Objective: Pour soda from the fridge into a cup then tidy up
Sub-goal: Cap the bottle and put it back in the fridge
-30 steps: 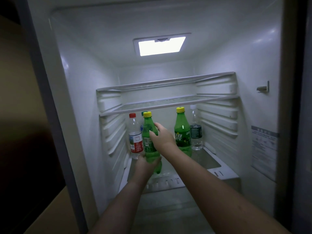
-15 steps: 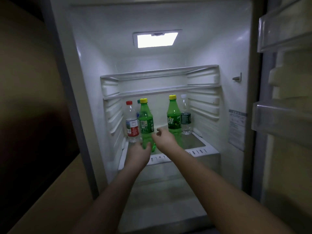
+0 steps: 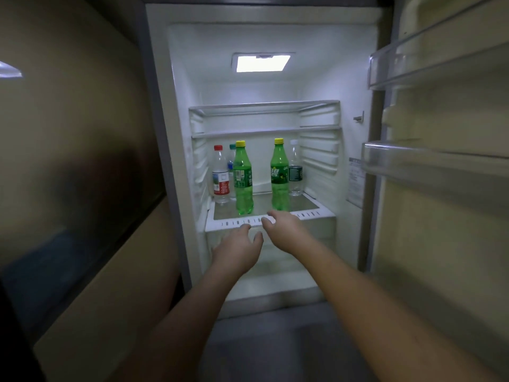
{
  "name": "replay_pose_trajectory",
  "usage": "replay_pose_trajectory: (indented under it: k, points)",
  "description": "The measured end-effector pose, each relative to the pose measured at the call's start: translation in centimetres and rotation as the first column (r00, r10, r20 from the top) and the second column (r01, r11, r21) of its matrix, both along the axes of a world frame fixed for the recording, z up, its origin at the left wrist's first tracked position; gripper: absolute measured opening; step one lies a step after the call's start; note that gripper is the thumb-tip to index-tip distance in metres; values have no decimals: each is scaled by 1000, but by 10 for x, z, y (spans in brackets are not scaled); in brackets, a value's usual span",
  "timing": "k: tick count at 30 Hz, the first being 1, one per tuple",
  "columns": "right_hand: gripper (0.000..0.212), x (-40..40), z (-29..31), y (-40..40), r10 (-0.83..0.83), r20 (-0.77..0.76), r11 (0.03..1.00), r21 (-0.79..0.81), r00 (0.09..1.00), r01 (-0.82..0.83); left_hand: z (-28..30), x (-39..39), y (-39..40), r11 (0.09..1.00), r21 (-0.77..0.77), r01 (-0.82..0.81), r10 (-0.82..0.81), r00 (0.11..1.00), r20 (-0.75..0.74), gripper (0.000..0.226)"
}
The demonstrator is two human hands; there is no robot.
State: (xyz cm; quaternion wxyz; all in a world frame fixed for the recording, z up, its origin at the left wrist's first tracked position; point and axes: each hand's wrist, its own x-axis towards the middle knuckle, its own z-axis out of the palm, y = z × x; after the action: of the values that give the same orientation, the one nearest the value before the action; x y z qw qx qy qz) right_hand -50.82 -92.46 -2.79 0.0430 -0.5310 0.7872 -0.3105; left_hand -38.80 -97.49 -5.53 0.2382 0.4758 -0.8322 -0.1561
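Two green soda bottles with yellow caps stand upright on the fridge shelf (image 3: 308, 215): the left green bottle (image 3: 243, 180) and the right green bottle (image 3: 279, 176). My left hand (image 3: 239, 250) hangs just below and in front of the shelf's front edge, fingers spread, holding nothing. My right hand (image 3: 286, 230) is beside it, fingertips at the shelf's front rim, also empty. Neither hand touches a bottle. No cup is in view.
A clear water bottle with a red cap (image 3: 220, 176) stands left, another bottle with a teal cap (image 3: 231, 164) behind it, and a clear bottle (image 3: 295, 169) at the right back. The open fridge door with its bins (image 3: 429, 164) is at right. A beige cabinet (image 3: 82, 161) is left.
Both hands let go of the left green bottle, which now stands on the shelf, and pulled back out past the shelf edge. The view has backed away from the fridge.
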Motion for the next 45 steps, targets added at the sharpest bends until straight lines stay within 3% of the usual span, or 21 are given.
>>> replay_pose_trajectory:
  k: [5, 11, 22, 28, 37, 39, 45]
  points:
    - [48, 5, -9, 52, -42, -228, 996, 64, 973, 58, -9, 9, 35, 995, -84, 43, -35, 994, 103, 56]
    - [48, 5, -12, 109, -70, -355, 995, 47, 932, 93, -11, 13, 83, 969, -213, 126, -83, 976, 201, 55]
    - [39, 18, -15, 184, -73, -371, 996, 12, 926, 83, -18, 16, 165, 969, -220, 114, -55, 966, 254, 52]
    - [38, 38, -21, 221, -52, -419, 998, 16, 907, 64, -32, 28, 216, 943, -333, -10, 127, 934, 333, 45]
    - [40, 73, -35, 293, 43, -437, 999, 6, 898, -45, -33, 79, 294, 919, -391, -49, 210, 900, 381, 55]
    - [39, 79, -36, 311, 42, -461, 998, -12, 887, -54, -31, 89, 310, 912, -409, -44, 213, 901, 379, 62]
    - [43, 97, -41, 373, 14, -486, 998, -53, 874, -45, -20, 117, 362, 927, -376, -3, 137, 934, 330, 51]
